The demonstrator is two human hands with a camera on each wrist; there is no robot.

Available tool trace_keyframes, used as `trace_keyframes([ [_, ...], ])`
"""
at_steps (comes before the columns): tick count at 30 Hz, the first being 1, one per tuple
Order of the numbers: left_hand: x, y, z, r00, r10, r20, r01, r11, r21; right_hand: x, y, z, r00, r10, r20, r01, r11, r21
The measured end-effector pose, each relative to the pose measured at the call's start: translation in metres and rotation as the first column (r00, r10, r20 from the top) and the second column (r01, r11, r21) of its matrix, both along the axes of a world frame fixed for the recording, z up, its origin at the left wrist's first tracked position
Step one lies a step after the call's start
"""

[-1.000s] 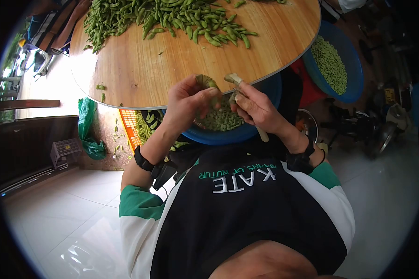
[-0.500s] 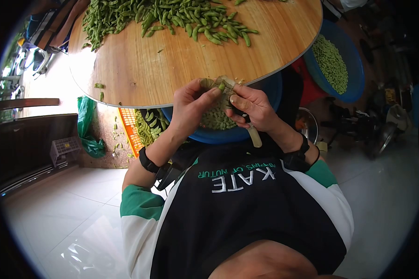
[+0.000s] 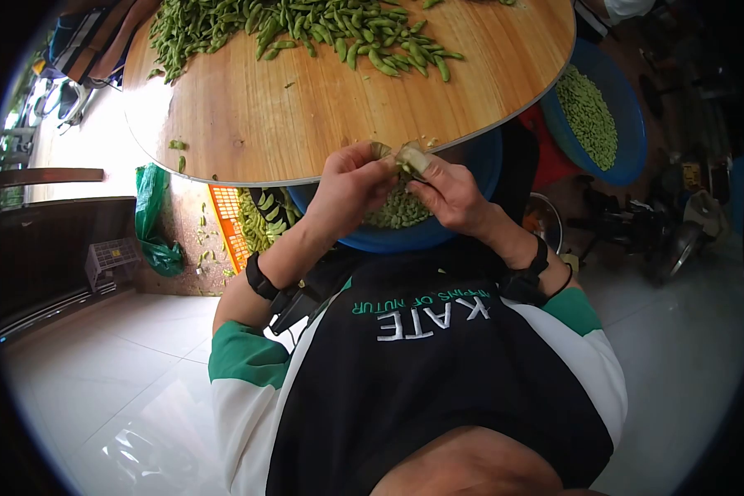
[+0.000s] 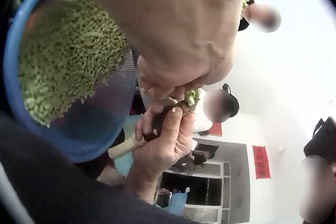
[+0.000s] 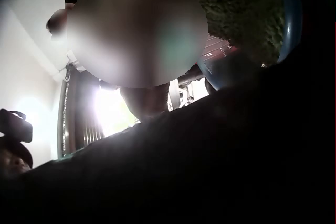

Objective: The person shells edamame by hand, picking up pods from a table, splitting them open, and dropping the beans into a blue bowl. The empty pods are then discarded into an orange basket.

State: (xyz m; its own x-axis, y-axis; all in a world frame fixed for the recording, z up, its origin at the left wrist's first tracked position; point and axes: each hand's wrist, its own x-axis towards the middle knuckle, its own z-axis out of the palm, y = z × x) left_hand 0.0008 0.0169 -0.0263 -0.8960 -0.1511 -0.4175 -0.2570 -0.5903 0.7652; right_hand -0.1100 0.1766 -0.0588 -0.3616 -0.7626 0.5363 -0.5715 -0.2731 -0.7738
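Note:
Both hands meet above the blue basin (image 3: 397, 240) of shelled green beans (image 3: 401, 211), close to the table's near edge. My left hand (image 3: 357, 183) pinches a green bean pod (image 3: 380, 150) between thumb and fingers. Facing it, my right hand (image 3: 456, 198) has its fingers curled, with something pale around the thumb tip (image 3: 413, 157). In the left wrist view a pale handle (image 4: 125, 147) sticks out of the right fist, its working end hidden among the fingers. A bit of green pod (image 4: 192, 98) shows between the hands there. The right wrist view is mostly dark and blurred.
A heap of bean pods (image 3: 306, 29) covers the far side of the round wooden table (image 3: 306, 124). At right stands another blue basin (image 3: 632, 132) of shelled beans. An orange basket (image 3: 226, 219) with pods is at left, beside a green bag (image 3: 150, 219).
The hands, apart a second ago, have come together at the pod. The right hand has turned, and the pale handle below it is no longer visible in the head view.

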Motion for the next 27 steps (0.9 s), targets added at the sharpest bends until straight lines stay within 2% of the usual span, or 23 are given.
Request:
trace_keyframes([
  [1,-0.001,0.003,0.000,1.000,-0.004,0.013,0.006,0.989,-0.150,0.002,0.003,0.003,0.991,-0.011,0.133,0.007,0.999,0.033],
  [2,-0.002,0.007,0.000,1.000,-0.005,0.010,0.007,0.989,-0.148,0.002,0.004,0.007,0.991,-0.012,0.131,0.008,0.999,0.035],
  [4,-0.002,0.017,0.002,0.997,0.015,-0.081,-0.044,0.931,-0.361,0.004,0.006,0.011,0.933,-0.029,0.360,-0.021,0.991,0.136],
  [8,-0.001,0.011,0.001,0.999,0.007,-0.036,-0.019,0.938,-0.347,0.002,0.002,0.006,0.936,-0.058,0.346,0.021,0.994,0.111],
  [10,-0.001,-0.002,-0.006,0.995,-0.104,-0.004,0.104,0.994,0.011,-0.002,0.001,0.002,0.996,-0.042,0.073,0.044,0.998,-0.032],
  [11,0.000,0.001,-0.007,0.995,-0.104,-0.005,0.104,0.994,0.012,-0.002,0.002,0.003,0.997,-0.042,0.072,0.044,0.999,-0.031],
  [12,0.000,0.005,-0.002,0.995,-0.097,-0.007,0.091,0.956,-0.280,-0.002,0.003,0.006,0.998,-0.041,0.050,0.042,0.999,-0.018],
  [13,0.001,0.008,0.002,0.996,-0.090,-0.010,0.070,0.832,-0.550,-0.002,0.004,0.008,0.999,-0.041,0.027,0.041,0.999,-0.006],
  [17,0.009,0.014,0.001,0.996,-0.087,0.039,0.093,0.831,-0.549,0.003,0.009,0.010,0.998,-0.059,0.012,0.058,0.994,0.098],
  [19,0.014,0.019,0.005,0.995,-0.102,0.017,0.084,0.690,-0.719,0.006,0.006,0.013,0.993,-0.096,-0.074,0.100,0.994,0.040],
  [22,0.019,0.021,0.000,0.992,-0.127,-0.020,0.070,0.665,-0.744,0.008,0.006,0.013,0.981,-0.117,-0.155,0.122,0.992,0.021],
  [23,0.019,0.022,0.002,0.992,-0.127,-0.024,0.067,0.663,-0.746,0.009,0.006,0.015,0.980,-0.117,-0.159,0.122,0.992,0.018],
  [25,0.018,0.021,0.008,0.989,-0.141,0.044,0.134,0.733,-0.667,0.012,0.006,0.021,0.967,-0.091,-0.240,0.129,0.981,0.147],
  [27,0.017,0.020,0.003,0.987,-0.152,0.051,0.146,0.721,-0.678,0.012,0.003,0.024,0.950,-0.108,-0.292,0.150,0.981,0.123],
])
